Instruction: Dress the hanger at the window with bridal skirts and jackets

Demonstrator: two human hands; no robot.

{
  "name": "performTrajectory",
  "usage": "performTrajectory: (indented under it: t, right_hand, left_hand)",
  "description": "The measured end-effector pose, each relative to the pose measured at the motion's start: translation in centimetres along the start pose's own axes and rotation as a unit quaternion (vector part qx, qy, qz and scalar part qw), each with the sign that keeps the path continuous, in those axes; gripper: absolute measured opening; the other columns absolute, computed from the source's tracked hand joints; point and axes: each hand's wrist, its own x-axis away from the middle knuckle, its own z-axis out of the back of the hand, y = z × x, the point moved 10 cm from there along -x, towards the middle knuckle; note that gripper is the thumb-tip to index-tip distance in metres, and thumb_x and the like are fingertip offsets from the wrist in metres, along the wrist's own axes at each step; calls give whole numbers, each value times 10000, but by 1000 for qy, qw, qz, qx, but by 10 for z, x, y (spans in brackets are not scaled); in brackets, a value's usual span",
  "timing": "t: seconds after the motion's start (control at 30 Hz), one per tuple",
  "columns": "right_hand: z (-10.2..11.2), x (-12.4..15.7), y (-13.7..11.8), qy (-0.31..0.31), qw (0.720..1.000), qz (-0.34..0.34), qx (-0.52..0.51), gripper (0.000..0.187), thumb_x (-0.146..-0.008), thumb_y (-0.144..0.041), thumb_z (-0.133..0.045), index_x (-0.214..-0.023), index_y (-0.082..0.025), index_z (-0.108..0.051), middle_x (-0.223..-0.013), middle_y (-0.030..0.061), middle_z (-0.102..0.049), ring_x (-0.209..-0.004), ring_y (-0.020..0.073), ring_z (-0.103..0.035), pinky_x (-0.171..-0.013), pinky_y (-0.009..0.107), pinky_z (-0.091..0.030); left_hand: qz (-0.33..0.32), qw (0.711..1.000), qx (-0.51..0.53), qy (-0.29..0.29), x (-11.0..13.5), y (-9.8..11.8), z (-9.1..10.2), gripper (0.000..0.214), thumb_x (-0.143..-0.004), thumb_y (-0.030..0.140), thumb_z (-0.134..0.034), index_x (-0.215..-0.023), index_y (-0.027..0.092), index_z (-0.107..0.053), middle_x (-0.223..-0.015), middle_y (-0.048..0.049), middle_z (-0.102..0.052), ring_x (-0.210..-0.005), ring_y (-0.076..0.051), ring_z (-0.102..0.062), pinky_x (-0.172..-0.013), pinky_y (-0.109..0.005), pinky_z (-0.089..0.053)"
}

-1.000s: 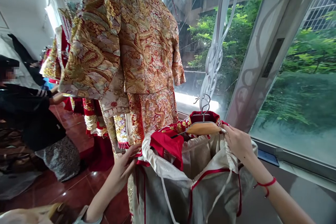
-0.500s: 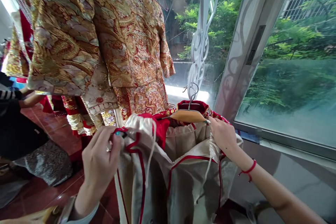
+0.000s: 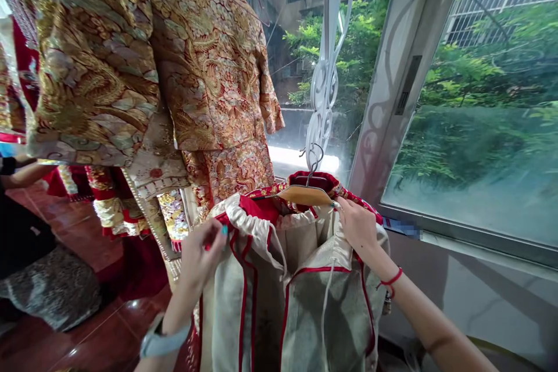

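At six o'clock below the hanger (image 3: 305, 195), the soft, light, slippery garment bag (image 3: 279, 296) is pinched at its drawstring rim by left hand (image 3: 198, 258) and right hand (image 3: 360, 226) fingers; best held there.

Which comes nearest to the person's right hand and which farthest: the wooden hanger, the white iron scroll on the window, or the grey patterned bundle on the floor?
From the right hand:
1. Wooden hanger, touching its fingertips, just up-left.
2. White iron scroll, above the hanger at the window.
3. Grey patterned bundle, far left on the red floor.
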Motion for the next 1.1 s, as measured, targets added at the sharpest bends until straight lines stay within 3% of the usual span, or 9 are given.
performTrajectory:
  t: [0.1, 0.23, 0.3, 0.37, 0.5, 0.63, 0.8, 0.97, 1.1]
  right_hand:
    - [1, 2, -2, -2, 1000, -1, 1, 236, -966, -194, -413, -930, -181, -646, -833, 66, -716, -735, 194, -642, -576, 283, -258]
    - [9, 3, -1, -7, 1000, -4, 3, 238, -976, -222, -422, -931, -182, -652, -828, 64, -720, -727, 193, -647, -588, 284, -282]
    - [16, 4, -3, -2, 1000, 23, -15, 231, -977, -288, -445, -995, -183, -650, -858, 65, -727, -745, 198, -655, -606, 278, -314]
    - [23, 7, -7, 1, 997, 67, -37, 261, -978, -317, -448, -1116, -186, -626, -929, 70, -733, -783, 199, -665, -628, 270, -349]
    - [29, 11, -9, 0, 995, 91, -35, 307, -998, -232, -376, -1186, -203, -617, -931, 66, -740, -762, 177, -679, -603, 256, -364]
    - [24, 14, -19, -17, 995, 90, -39, 305, -997, -220, -380, -1175, -210, -628, -895, 53, -741, -723, 169, -688, -560, 245, -363]
    - [18, 16, -25, -38, 993, 94, -52, 320, -988, -200, -385, -1210, -211, -616, -925, 53, -748, -722, 180, -702, -550, 249, -393]
    - [15, 14, -20, -36, 993, 91, -63, 346, -997, -220, -361, -1235, -220, -612, -952, 63, -752, -741, 192, -712, -575, 253, -436]
    - [11, 9, -15, -16, 993, 79, -82, 339, -1005, -240, -363, -1200, -226, -639, -956, 68, -756, -776, 192, -716, -631, 251, -473]
  left_hand:
    - [65, 992, -105, -27, -62, -3, 4, 349, -816, 514, -481, -618, 230, -444, -583, -3, -521, -559, -163, -482, -528, -264, -325]
    - [91, 914, -170, -357, -107, -19, -56, 438, -702, 546, -568, -433, 228, -434, -436, -13, -450, -431, -149, -411, -476, -285, -290]
    - [69, 889, -125, -435, -108, -19, -71, 391, -681, 503, -559, -426, 225, -456, -437, -12, -455, -428, -150, -414, -467, -282, -310]
    - [29, 906, -78, -414, -110, -12, -72, 332, -661, 485, -549, -468, 222, -486, -489, -11, -492, -483, -158, -443, -479, -270, -327]
    - [8, 971, 11, -240, -111, -11, -47, 332, -650, 501, -508, -484, 223, -438, -510, 18, -448, -532, -146, -410, -484, -247, -306]
    - [37, 986, 72, -142, -114, -14, -24, 310, -669, 488, -479, -521, 223, -416, -505, 44, -380, -519, -128, -360, -485, -245, -288]
    - [3, 996, 62, -69, -122, 35, -6, 273, -747, 416, -455, -564, 226, -385, -524, 48, -371, -515, -129, -371, -506, -261, -269]
    - [-75, 977, -167, -108, -83, 98, -47, 224, -885, 290, -375, -707, 216, -490, -602, 1, -550, -559, -172, -495, -547, -285, -274]
    - [-84, 931, -318, -157, -44, 91, -91, 254, -945, 223, -316, -967, 191, -567, -788, -71, -696, -642, -224, -625, -529, -305, -250]
